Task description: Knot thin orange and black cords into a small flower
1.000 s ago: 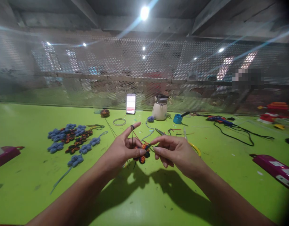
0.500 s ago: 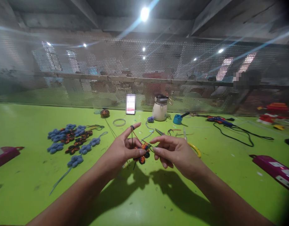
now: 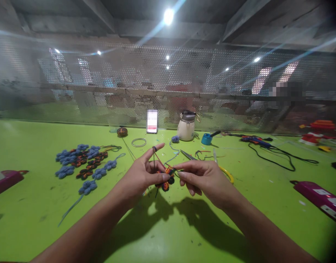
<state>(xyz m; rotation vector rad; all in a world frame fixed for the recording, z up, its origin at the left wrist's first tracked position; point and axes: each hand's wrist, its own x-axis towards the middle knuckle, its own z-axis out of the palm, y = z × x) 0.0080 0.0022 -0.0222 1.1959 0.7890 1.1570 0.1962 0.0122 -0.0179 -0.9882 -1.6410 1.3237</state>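
Note:
Between thumb and fingers, my left hand point(image 3: 142, 175) pinches a small orange, red and dark multicoloured crochet piece point(image 3: 165, 185). Dark yarn point(image 3: 154, 149) is wrapped round its raised index finger and runs down to the piece. My right hand point(image 3: 202, 177) is closed in a pinch at the piece's right edge, on a thin crochet hook point(image 3: 176, 171) mostly hidden by the fingers. Several loops of orange and dark yarn show at that edge. Behind the right hand lie scissors with a yellow handle point(image 3: 226, 174), partly covered.
Blue crochet flowers point(image 3: 87, 187) and dark-orange ones point(image 3: 87, 171) lie left. Further back are a yarn ball point(image 3: 122, 132), a ring point(image 3: 138, 142), a phone point(image 3: 152, 121), a white jar point(image 3: 186, 129) and a blue pot point(image 3: 206, 138). A magenta power strip point(image 3: 318, 199) lies right; a perforated screen point(image 3: 168, 87) stands behind.
My right index finger has stretched forward and lowered toward the piece's top edge, and more of the scissor blades shows behind it. My left hand has hardly moved.

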